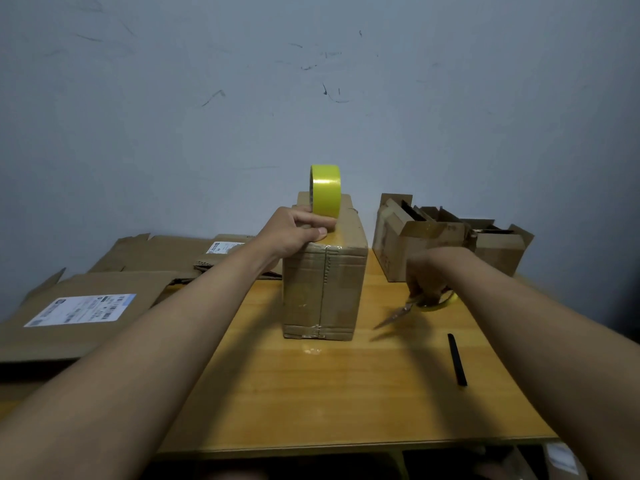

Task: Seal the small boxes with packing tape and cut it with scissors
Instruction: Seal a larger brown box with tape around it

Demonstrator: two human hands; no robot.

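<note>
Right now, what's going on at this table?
A person is taping a closed brown cardboard box that stands upright on the wooden table. The left hand holds a yellow roll of packing tape on edge on the box's top. The right hand grips yellow-handled scissors low over the table, blades pointing at the box. Open boxes wait behind.
</note>
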